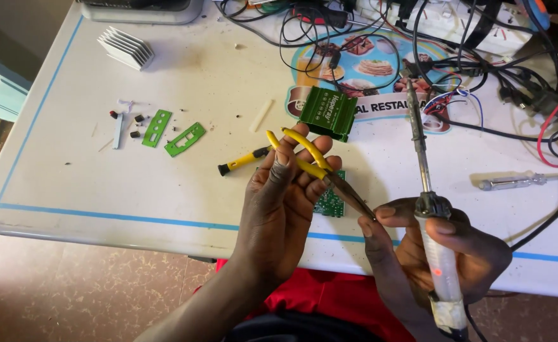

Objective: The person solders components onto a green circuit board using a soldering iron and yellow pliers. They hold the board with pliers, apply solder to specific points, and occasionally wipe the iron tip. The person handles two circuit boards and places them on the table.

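Observation:
My left hand [279, 209] holds yellow-handled pliers [307, 155], whose dark jaws point down to the right toward the thumb and finger of my right hand [443, 250]. That right hand grips a soldering iron [428, 190] with a translucent handle, a red light glowing in it and its metal tip pointing up and away. A green circuit board [333, 201] lies on the white table [101, 183], partly hidden behind my left fingers. Whether something tiny sits between the plier jaws and my right fingertips is too small to tell.
A green ribbed metal case [325, 113] lies beyond the hands. A yellow-and-black screwdriver [241, 162], two green faceplates [171, 133], small parts and a silver heat sink [125, 47] lie to the left. Tangled cables [481, 69] and a metal tool [513, 182] are at right.

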